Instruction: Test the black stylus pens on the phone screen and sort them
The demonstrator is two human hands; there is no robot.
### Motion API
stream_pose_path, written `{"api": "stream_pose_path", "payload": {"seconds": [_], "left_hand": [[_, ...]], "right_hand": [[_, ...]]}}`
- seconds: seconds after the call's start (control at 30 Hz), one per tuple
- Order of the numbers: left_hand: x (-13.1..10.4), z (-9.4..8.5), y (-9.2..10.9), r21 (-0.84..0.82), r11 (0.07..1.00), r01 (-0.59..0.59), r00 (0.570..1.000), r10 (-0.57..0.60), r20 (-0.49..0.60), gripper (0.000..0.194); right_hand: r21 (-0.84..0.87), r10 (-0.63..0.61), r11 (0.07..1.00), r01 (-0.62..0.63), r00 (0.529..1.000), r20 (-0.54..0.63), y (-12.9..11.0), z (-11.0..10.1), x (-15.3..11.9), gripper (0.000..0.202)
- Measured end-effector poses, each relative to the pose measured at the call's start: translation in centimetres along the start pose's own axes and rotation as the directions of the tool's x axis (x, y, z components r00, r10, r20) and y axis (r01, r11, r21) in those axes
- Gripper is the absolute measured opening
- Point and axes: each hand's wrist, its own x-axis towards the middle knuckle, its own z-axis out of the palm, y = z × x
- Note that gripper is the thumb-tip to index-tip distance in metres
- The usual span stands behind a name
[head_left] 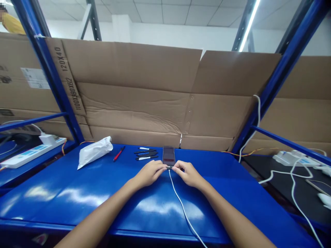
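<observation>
Phone (169, 156) beyond left hand (150, 172) and right hand (189, 173); dark piece (169, 167) in both grips

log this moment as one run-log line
left hand: at near end of smartphone; right hand: at same end; white cable: running toward viewer; pens: left of smartphone

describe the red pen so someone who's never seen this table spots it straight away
On the blue table, look along the far side, by the cardboard wall. Between the white bag and the cluster of black and white pens lies the red pen, set at a slant. Its red colour sets it apart from those pens.
</observation>
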Motion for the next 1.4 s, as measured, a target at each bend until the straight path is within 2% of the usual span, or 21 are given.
{"api": "stream_pose_path", "payload": {"seconds": [0.17, 0.3, 0.47, 0.57, 0.67, 0.73, 0.8, 0.87, 0.97, 1.07, 1.13, 1.27, 1.4], "left_hand": [[0.0, -0.1, 0.3, 0.013, 1.000, -0.024, 0.999, 0.025, -0.028, 0.039], [0.0, -0.2, 0.5, 0.104, 0.993, -0.063, 0.998, 0.066, -0.022, 0.037], [0.0, -0.3, 0.4, 0.184, 0.979, -0.090, 0.995, 0.098, -0.032, 0.034], [0.1, -0.4, 0.2, 0.167, 0.985, -0.047, 0.997, 0.055, -0.045, 0.032], [0.2, -0.4, 0.0, 0.109, 0.994, -0.024, 0.998, 0.031, -0.059, 0.033], [0.1, -0.5, 0.0, 0.089, 0.995, -0.046, 0.997, 0.051, -0.056, 0.033], [0.0, -0.6, 0.2, 0.106, 0.991, -0.084, 0.994, 0.091, -0.060, 0.033], [-0.1, -0.7, 0.4, 0.156, 0.979, -0.135, 0.986, 0.148, -0.073, 0.033], [-0.1, -0.7, 0.6, 0.243, 0.949, -0.201, 0.969, 0.229, -0.093, 0.032], [0.0, -0.6, 0.5, 0.307, 0.929, -0.208, 0.960, 0.254, -0.119, 0.032], [0.1, -0.4, 0.4, 0.328, 0.923, -0.200, 0.959, 0.253, -0.130, 0.033], [0.2, -0.1, 0.1, 0.284, 0.947, -0.149, 0.966, 0.201, -0.162, 0.033], [0.1, -0.1, 0.0, 0.238, 0.960, -0.145, 0.968, 0.188, -0.168, 0.033]], "right_hand": [[0.011, 0.009, 1.000, -0.009, 1.000, 0.015, -0.2, 0.2, 0.1, 0.047], [0.125, 0.063, 0.990, -0.071, 0.996, 0.069, -0.2, 0.8, 0.1, 0.058], [0.231, 0.136, 0.959, -0.163, 0.982, 0.130, 0.2, 1.1, 0.3, 0.063], [0.199, 0.088, 0.975, -0.100, 0.994, 0.068, -0.1, 0.5, 0.4, 0.058], [0.096, 0.009, 0.995, -0.009, 1.000, 0.000, -0.7, -0.2, 0.3, 0.044], [0.049, -0.033, 0.998, 0.033, 0.999, 0.000, -1.0, -0.5, 0.1, 0.039], [0.037, -0.059, 0.998, 0.058, 0.998, 0.024, -1.2, -0.5, -0.1, 0.042], [0.078, -0.037, 0.996, 0.033, 0.998, 0.046, -1.0, -0.2, -0.2, 0.052], [0.199, 0.049, 0.978, -0.068, 0.994, 0.097, -0.5, 0.6, 0.0, 0.064], [0.263, 0.115, 0.953, -0.150, 0.983, 0.142, 0.1, 1.2, 0.3, 0.071], [0.264, 0.130, 0.952, -0.154, 0.986, 0.106, 0.3, 1.1, 0.6, 0.074], [0.243, 0.067, 0.968, -0.066, 0.998, 0.005, 0.2, 0.1, 0.8, 0.057], [0.196, 0.032, 0.980, -0.035, 0.999, 0.022, -0.3, -0.4, 0.5, 0.050]]}}
